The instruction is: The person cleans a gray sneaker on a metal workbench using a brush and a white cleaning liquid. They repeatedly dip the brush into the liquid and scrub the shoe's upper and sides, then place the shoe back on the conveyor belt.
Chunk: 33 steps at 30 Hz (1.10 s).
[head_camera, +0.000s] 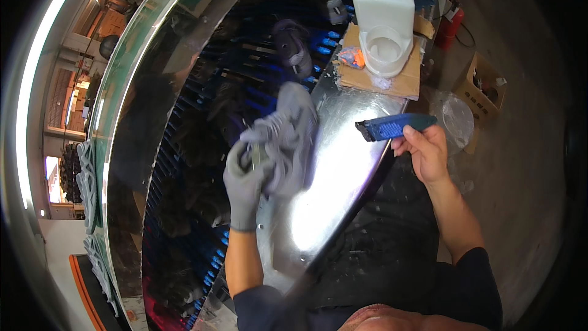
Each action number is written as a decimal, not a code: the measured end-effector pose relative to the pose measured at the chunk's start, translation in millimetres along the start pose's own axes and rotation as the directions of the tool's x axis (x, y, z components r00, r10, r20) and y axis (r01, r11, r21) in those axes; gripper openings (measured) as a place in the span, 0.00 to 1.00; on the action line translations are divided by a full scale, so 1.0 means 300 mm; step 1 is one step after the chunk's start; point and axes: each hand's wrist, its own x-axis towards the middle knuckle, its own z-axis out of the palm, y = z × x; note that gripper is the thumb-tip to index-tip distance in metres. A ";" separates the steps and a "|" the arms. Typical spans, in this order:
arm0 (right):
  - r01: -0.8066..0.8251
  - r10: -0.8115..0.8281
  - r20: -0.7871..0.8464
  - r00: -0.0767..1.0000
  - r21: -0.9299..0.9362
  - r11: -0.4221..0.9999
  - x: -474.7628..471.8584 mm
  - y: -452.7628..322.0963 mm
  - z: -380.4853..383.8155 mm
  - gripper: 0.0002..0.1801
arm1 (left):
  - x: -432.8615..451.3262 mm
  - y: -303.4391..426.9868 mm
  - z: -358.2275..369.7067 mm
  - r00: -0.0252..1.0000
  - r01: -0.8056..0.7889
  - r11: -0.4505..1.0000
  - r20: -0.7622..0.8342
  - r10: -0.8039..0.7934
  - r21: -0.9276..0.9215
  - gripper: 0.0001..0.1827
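Observation:
My left hand (245,184), in a grey knit glove, grips a grey lace-up sneaker (296,142) by its collar. The sneaker is slightly blurred, its toe pointing away from me, held over the edge between the dark roller bed and the shiny metal ledge (337,156). Bare, my right hand (425,149) holds a blue tool (390,127) with a textured handle between thumb and fingers. The tool's dark, ragged end, perhaps bristles, points left towards the sneaker, apart from it. Above the ledge, the tool touches nothing but my hand.
A white plastic dispenser bottle (383,4) with an open cup stands on cardboard (409,85), beside an orange-and-blue lump (352,57). More shoes (294,50) lie on the rollers (262,96). At right are a fire extinguisher (449,27), a carton (477,87) and a clear plastic bag (455,117).

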 end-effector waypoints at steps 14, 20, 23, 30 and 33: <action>0.077 -0.076 -0.059 0.995 0.008 0.997 0.140 -0.036 -0.022 0.12 | -0.221 0.283 0.265 0.627 -0.739 0.570 0.675 0.389 0.359 0.43; 0.183 -0.224 -0.084 0.971 -0.338 0.923 0.237 -0.123 -0.093 0.11 | 0.007 0.220 0.328 0.804 -0.462 0.152 0.484 -0.346 0.874 0.70; 0.250 -0.332 -0.047 0.942 -0.557 0.792 0.333 -0.173 -0.098 0.09 | 0.066 0.231 0.283 0.801 -0.476 0.232 0.527 -0.284 0.848 0.70; 0.218 -0.278 0.182 0.943 -0.970 0.104 0.524 -0.276 -0.004 0.14 | 0.043 0.328 0.197 0.839 -0.515 0.795 0.376 0.393 0.321 0.64; 0.264 -0.223 0.274 0.936 -0.962 -0.072 0.559 -0.256 0.022 0.14 | 0.046 0.326 0.204 0.618 -0.785 0.512 0.389 0.683 0.348 0.43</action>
